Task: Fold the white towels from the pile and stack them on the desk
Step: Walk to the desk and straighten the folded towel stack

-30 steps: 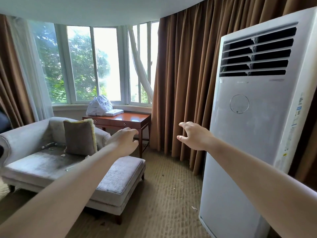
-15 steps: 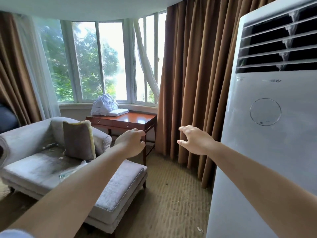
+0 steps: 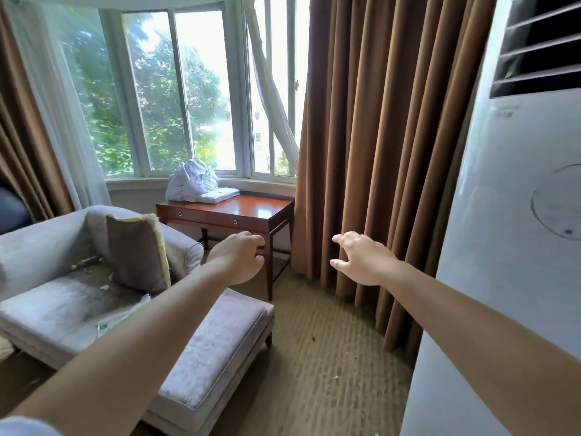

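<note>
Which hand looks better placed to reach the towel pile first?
Left, marginally: the left hand lines up under the towel pile on the desk; the right hand is off toward the curtain. Both are empty and far.

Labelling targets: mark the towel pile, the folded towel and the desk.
towel pile (image 3: 191,180), head view, middle of the crumpled heap.
folded towel (image 3: 220,194), head view, top face.
desk (image 3: 261,209), head view, bare top.

Bright daylight from the window (image 3: 201,99) blows out the panes; wide-angle distortion bends the frame edges.
</note>
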Motion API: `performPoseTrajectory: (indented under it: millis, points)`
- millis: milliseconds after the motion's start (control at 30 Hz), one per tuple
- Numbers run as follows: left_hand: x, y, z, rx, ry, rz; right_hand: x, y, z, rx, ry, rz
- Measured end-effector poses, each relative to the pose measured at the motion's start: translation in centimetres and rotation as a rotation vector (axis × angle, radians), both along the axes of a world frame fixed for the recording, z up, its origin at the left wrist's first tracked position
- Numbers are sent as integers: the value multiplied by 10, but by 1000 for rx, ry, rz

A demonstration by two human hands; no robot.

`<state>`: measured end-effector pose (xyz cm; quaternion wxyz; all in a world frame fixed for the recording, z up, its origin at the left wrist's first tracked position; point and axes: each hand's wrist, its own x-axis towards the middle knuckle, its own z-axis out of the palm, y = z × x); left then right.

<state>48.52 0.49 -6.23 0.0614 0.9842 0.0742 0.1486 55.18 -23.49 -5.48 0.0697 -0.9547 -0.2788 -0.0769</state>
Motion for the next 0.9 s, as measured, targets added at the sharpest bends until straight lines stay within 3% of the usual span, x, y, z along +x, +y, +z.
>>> performPoseTrajectory:
  millis: [400,900]
  points:
    - [180,92,19,14,24,-10,186,101,23,44,-35,-25]
    - [382,154,-11,45,82,41,403,160,-12,31,5,-9]
